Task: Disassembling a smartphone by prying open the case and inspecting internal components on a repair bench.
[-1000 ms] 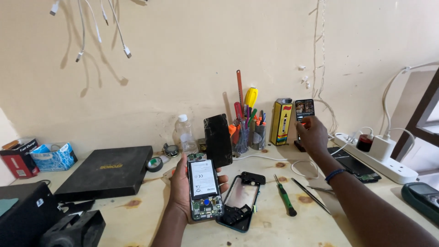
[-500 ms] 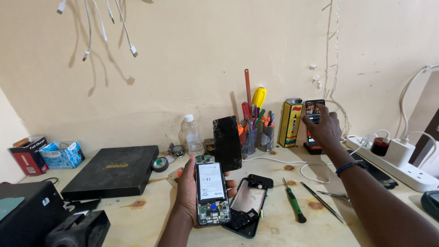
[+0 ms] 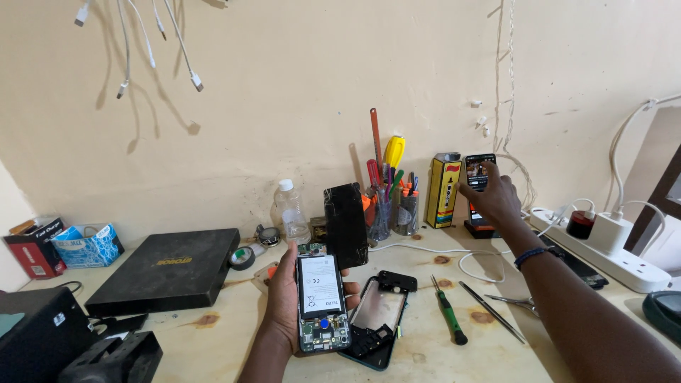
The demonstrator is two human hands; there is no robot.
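At the far left edge of the wooden table (image 3: pixel 213 340) sit two small boxes — one red box (image 3: pixel 34 247), one blue-and-white box (image 3: pixel 88 244) — with one black case (image 3: pixel 32 340) in the near corner. One flat black box (image 3: pixel 169 271) lies next, and beside its right edge one roll of black tape (image 3: pixel 242 258). Four white cables (image 3: pixel 152 42) hang on the wall above. One clear plastic bottle (image 3: pixel 291 211) stands against the wall.

The left hand (image 3: pixel 287 301) is closed around one opened phone (image 3: pixel 321 303), fingers curled at both of its sides, holding it just above the table with its battery and circuit board facing up. One black phone panel (image 3: pixel 347 225) stands upright just behind it. One empty phone frame (image 3: pixel 378 319) lies on the table, touching the held phone's right edge.

Two cups of tools (image 3: pixel 394 206) stand at the wall, crowded with screwdrivers and pens. One green-handled screwdriver (image 3: pixel 448 317) and one pair of tweezers (image 3: pixel 492 320) lie side by side on the table. One yellow tin (image 3: pixel 443 190) stands upright — just right of it, one lit phone (image 3: pixel 480 186) is propped on a stand. The right hand (image 3: pixel 495 198) reaches to that phone, fingers spread loosely open, fingertips touching its screen and gripping nothing. One white power strip (image 3: pixel 610 259) lies at the far right with two plugs in it.
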